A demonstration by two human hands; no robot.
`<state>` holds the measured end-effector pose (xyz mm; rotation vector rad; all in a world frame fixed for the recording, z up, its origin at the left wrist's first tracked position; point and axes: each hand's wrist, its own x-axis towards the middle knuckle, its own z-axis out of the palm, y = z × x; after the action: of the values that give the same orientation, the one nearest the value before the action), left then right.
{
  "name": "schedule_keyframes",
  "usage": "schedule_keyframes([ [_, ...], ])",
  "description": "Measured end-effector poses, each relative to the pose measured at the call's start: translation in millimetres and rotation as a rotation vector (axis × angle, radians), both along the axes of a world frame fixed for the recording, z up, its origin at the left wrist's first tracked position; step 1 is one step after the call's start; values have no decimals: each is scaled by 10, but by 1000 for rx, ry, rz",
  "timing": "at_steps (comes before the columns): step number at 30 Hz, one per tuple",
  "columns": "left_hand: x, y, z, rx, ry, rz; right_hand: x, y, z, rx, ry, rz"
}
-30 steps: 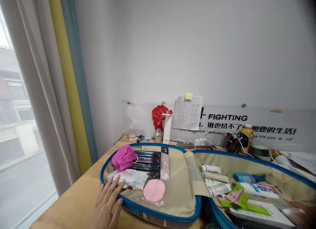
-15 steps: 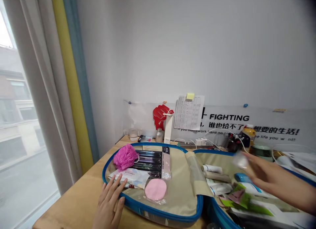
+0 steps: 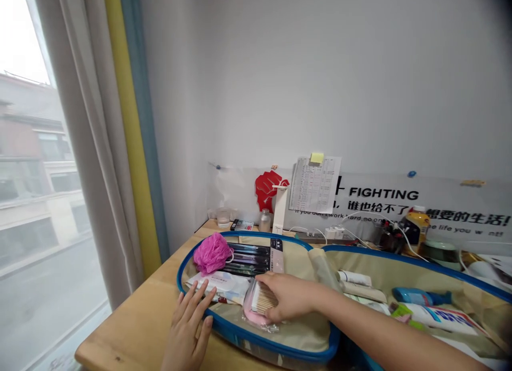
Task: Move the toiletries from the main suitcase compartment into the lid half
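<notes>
The right hand grasps a clear pack of wooden-stick cotton swabs between thumb and fingers, holding it over the left half of an open suitcase with blue edging. Under that pack lies a pink round sponge in a clear wrapper, mostly covered from view; whether the two touch cannot be told. The left hand grips nothing: its fingers are straight and spread at the near left edge of the suitcase, the tips by a white packet of wipes, though contact with the packet is unclear. Beyond the left fingertips sits a magenta mesh bath puff with a white cord, and next to it, beyond the right hand, a flat pack of toothbrushes. To the right of the right hand, past the wrist and forearm, the other half of the suitcase holds a white capped tube, a blue bottle lying on its side and a white toothpaste tube. The wooden bench shows to the left of the left hand. Well beyond both hands, a small glass bottle stands near the wall.
</notes>
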<state>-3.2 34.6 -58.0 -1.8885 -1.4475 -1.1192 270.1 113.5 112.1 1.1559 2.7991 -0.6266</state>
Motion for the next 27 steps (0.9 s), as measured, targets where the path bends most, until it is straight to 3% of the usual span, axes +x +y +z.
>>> schedule_keyframes([
  [7,22,-3,38,23,25,9,-21,6,-74,-89,-106,-65],
  [14,42,-12,75,39,39,6,-142,-51,-163,-134,-75,-71],
  [18,31,-4,63,57,36,-10,-61,-31,-72,-131,1,-89],
  [22,14,-2,66,70,60,-31,416,158,234,1,142,-215],
  [25,14,-2,76,71,69,-37,1003,322,447,78,194,-367],
  [27,15,1,73,75,67,-37,1417,368,498,87,180,-457],
])
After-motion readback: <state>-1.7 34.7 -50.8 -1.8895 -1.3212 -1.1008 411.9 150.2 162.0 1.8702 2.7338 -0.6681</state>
